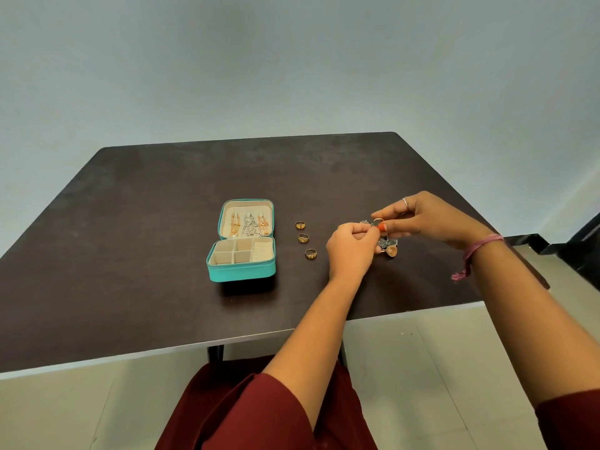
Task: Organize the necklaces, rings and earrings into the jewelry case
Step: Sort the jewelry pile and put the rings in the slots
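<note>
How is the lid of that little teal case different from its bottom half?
The lid stands tilted back, while the bottom half lies flat on the table. The lid already holds hanging necklaces, gold and silver; the bottom half's compartments look empty. The lid is one open panel, whereas the bottom half is split by dividers. Both share a teal outside and cream lining.

A plain indoor room, likely in a home or a bare office. It shows a dark wood-grain table (162, 254) set against a blank pale blue-grey wall (292, 60), over a light tiled floor (422, 368).
</note>
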